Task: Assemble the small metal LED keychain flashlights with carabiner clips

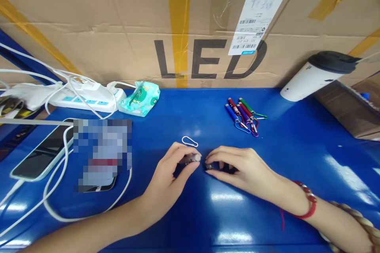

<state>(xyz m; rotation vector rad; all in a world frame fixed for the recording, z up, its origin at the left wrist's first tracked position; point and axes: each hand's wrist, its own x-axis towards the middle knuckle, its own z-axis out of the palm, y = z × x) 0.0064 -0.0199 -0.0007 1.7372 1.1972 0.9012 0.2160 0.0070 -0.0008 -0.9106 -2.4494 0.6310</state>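
Observation:
My left hand (169, 178) is closed in a pinch round a small silver-grey flashlight tube (189, 159), whose pale end points toward my right hand. A short gap away, my right hand (243, 168) pinches a small dark round piece (209, 166) between thumb and fingertips; its exact kind does not show. Just beyond my left fingertips a silver carabiner clip (190, 141) lies loose on the blue table (190, 221). Farther back is a bunch of mini keychain flashlights (242, 112) in blue, red, purple and green, each with a coloured clip.
A large cardboard box (124, 27) closes off the back. On the left are a white power strip (86, 101), cables, a tissue pack (141, 99), a phone (41, 154) and a blurred-out device (103, 154). At right a lidded cup (311, 77) leans by a smaller box (350, 108).

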